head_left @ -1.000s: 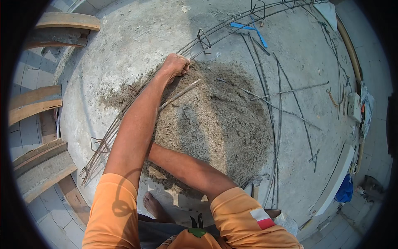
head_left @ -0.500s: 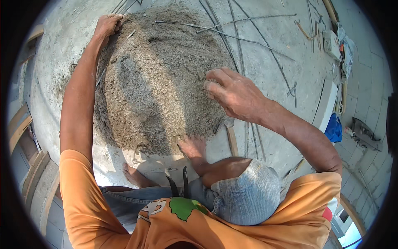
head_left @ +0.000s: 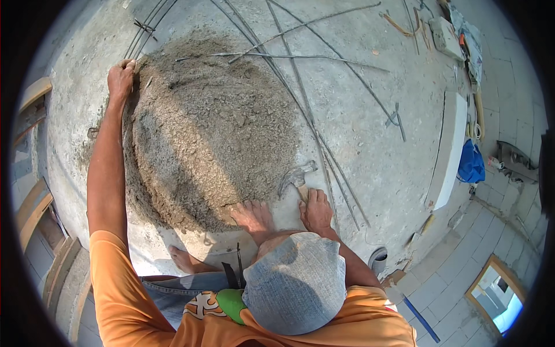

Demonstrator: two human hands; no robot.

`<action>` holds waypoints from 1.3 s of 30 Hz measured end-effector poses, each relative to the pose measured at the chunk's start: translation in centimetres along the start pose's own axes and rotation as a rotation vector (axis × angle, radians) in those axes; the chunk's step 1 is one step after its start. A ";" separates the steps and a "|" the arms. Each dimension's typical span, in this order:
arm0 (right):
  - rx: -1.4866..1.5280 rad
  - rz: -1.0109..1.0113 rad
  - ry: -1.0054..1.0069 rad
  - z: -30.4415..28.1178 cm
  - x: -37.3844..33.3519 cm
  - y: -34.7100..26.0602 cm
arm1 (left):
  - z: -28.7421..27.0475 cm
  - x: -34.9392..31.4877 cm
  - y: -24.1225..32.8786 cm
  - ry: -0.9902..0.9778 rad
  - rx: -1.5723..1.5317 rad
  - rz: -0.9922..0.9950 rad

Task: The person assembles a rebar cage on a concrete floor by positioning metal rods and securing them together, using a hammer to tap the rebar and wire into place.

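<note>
A mound of grey-brown sand or mortar mix lies on the concrete floor before me. My left hand is closed at its far left edge, around the near end of some thin steel rods tied with wire. By the mound's near right edge, my right hand grips the wooden handle of a claw hammer. The hammer's metal head rests on the floor and points away from me. My bare foot touches the mound's near edge, just left of that hand.
Several loose steel rods cross the floor on the right. A long white block and a blue bag are farther right. Curved wooden pieces stand at the left. A grey cup-like piece sits near my right arm.
My right hand has come down from above the mound and taken hold of the hammer's handle. My left hand remains at the rods. The view has shifted.
</note>
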State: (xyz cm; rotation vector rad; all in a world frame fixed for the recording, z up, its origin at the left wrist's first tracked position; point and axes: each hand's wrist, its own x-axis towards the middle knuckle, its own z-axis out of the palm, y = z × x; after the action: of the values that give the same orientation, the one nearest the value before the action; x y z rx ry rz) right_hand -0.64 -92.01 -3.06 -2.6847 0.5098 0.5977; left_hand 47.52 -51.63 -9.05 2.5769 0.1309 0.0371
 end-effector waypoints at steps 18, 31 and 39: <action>-0.048 -0.135 -0.128 -2.2 2.2 -0.5 | 0.8 -2.8 2.7 0.330 0.542 0.372; 0.059 -0.105 -0.102 0.4 1.7 1.6 | -5.2 1.1 3.1 0.035 0.104 0.045; 0.063 -0.100 -0.133 0.4 1.7 0.7 | -7.9 -2.4 3.6 -0.015 -0.133 0.050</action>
State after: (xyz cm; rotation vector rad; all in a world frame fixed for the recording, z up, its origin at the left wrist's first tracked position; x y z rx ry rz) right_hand 0.37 -92.88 -4.31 -2.5721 0.3510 0.7129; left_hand 45.03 -50.71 -0.42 2.4470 0.0569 0.0432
